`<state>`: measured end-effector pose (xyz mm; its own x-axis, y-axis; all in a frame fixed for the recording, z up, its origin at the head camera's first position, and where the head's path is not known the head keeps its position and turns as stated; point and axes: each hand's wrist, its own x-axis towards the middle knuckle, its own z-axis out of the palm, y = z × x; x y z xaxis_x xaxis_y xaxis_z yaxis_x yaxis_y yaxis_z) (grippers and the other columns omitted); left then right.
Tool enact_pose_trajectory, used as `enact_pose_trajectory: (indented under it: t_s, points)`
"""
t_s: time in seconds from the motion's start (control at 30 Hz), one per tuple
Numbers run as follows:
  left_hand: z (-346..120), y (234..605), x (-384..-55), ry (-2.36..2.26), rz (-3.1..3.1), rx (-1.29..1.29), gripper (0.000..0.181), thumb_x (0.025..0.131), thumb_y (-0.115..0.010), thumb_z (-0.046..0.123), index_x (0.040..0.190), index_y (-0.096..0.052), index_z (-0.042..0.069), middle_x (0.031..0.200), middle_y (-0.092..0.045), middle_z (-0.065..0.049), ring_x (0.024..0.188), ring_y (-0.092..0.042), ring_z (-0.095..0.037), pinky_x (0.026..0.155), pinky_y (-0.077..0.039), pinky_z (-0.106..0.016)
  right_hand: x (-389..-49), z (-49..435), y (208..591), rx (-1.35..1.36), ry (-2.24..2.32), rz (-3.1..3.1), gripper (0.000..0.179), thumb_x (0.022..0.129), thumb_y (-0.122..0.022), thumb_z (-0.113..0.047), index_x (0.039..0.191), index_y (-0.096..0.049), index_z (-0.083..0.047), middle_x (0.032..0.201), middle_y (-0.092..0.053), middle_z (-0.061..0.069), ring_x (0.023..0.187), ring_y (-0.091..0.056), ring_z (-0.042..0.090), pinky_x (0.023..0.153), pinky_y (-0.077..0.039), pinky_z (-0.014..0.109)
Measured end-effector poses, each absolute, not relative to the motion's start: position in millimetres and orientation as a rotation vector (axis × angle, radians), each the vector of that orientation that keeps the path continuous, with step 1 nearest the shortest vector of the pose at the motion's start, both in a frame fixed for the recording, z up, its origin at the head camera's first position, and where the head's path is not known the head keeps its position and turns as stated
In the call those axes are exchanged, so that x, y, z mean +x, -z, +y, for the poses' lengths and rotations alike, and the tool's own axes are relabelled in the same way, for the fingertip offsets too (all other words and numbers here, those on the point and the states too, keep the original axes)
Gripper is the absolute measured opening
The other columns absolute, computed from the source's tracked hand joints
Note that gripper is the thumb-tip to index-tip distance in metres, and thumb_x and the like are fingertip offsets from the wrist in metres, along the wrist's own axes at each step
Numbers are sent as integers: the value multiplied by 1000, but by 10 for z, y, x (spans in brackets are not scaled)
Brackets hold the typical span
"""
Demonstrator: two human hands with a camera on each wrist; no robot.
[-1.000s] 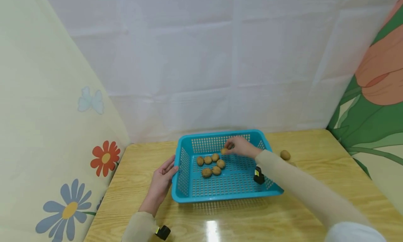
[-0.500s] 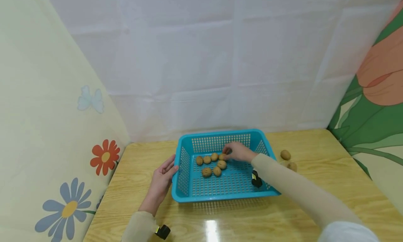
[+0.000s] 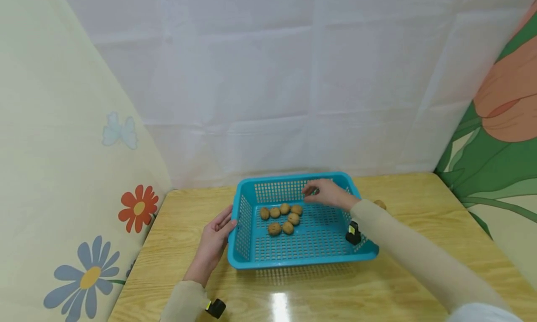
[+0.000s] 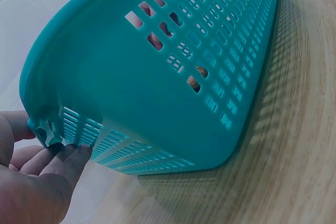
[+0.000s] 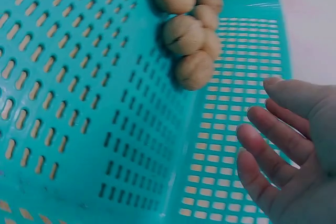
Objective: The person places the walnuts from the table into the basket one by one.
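A blue plastic basket (image 3: pixel 302 263) with slotted walls stands on the wooden table. My left hand (image 3: pixel 213 242) grips its left rim, thumb on top; in the left wrist view the fingers (image 4: pixel 71 163) curl beneath the edge. Several walnuts (image 3: pixel 293 219) lie together on the basket floor, left of centre and toward the back. Over the back right part of the basket hovers my right hand (image 3: pixel 328 193), with nothing between its parted fingers. The right wrist view has the nearest walnut (image 5: pixel 195 70) a short way from the fingertips.
Outside the basket to the right, a walnut (image 3: pixel 380 204) lies on the table (image 3: pixel 423 210), partly covered by the right sleeve. A white cloth (image 3: pixel 251 103) hangs behind the table, and printed flower panels (image 3: pixel 138 210) flank it.
My right hand has set a walnut down beside the others at the back of the group, let go, and drawn back up and to the right. The left hand stays on the rim.
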<state>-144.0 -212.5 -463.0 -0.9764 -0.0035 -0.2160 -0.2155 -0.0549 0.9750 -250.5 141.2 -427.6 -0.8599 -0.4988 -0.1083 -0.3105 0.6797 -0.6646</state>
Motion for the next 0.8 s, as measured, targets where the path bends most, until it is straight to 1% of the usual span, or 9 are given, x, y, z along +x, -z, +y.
enact_pose_trajectory:
  t_s: [0.17,0.33,0.43,0.63,0.8]
  points:
    - [-2126,4634,-1437,-2162,2054,-245,57,107,-60,13,160,-40,9,161,-46,-13,143,-50,-26,100,-54,-26,-2422,1546,4088,-660,1011,2638,32,99,-74,-24,128,-71,-11,119,-74,6,108,-68,25,90,-58,44]
    - [-2127,4639,-1441,-2167,2052,-238,57,107,-60,14,160,-41,9,161,-46,-13,141,-51,-23,100,-54,-25,-2374,1757,3959,-734,1091,2646,34,99,-73,-24,129,-70,-8,119,-74,8,105,-67,24,89,-57,45]
    - [-2128,4644,-1441,-2169,2051,-235,57,107,-60,14,160,-40,9,161,-46,-13,142,-50,-23,101,-54,-25,-2334,1923,3902,-764,1127,2645,34,100,-73,-23,129,-70,-7,121,-73,10,104,-67,22,88,-57,43]
    - [-2127,4647,-1431,-2162,2052,-236,58,107,-60,14,161,-39,9,161,-45,-13,143,-49,-25,101,-54,-26,-2229,2295,3862,-779,1136,2700,32,100,-72,-21,127,-71,-5,123,-72,11,102,-66,21,85,-56,38]
    - [-2122,4643,-1439,-2172,2049,-249,57,107,-60,13,160,-41,9,160,-46,-13,140,-52,-21,100,-54,-24,-2119,2599,3904,-727,1105,2765,30,101,-71,-21,126,-71,-4,125,-71,12,105,-65,24,86,-56,39]
